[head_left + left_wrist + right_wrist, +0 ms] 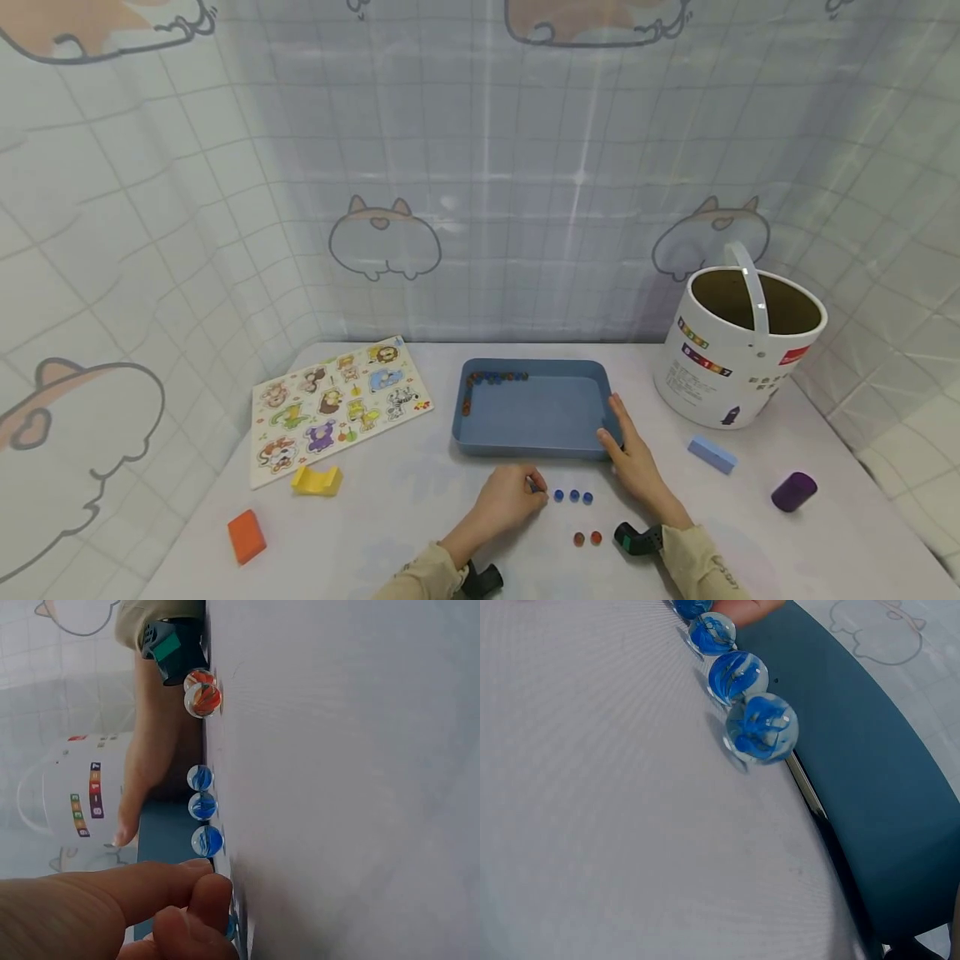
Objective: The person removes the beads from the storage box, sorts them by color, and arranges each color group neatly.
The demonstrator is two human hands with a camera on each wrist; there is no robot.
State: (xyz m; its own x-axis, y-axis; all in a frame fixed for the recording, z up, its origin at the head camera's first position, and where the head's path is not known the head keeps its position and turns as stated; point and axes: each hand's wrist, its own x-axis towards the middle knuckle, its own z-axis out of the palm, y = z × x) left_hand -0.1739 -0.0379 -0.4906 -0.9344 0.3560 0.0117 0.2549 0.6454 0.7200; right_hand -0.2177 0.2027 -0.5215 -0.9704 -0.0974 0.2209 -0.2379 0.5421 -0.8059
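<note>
Over the table, in front of the blue-grey tray (540, 417), my left hand (510, 498) has its fingers bent down at a blue marble (231, 926). Fingertip and thumb close around this marble, partly hiding it. Beside it, three more blue-swirled glass marbles (762, 728) stand in a row. Two orange-red marbles (587, 538) lie nearer the front. My right hand (637, 471) rests at the tray's front right corner, fingers extended along the right rim and thumb at the front. Inside the tray, blue and brownish marbles (491, 377) line the back and left walls.
An animal puzzle board (341, 408) lies at the left, with a yellow block (317, 481) and an orange block (246, 536) in front. At right stand a white bucket (720, 379), a light blue block (712, 454) and a purple cylinder (793, 492).
</note>
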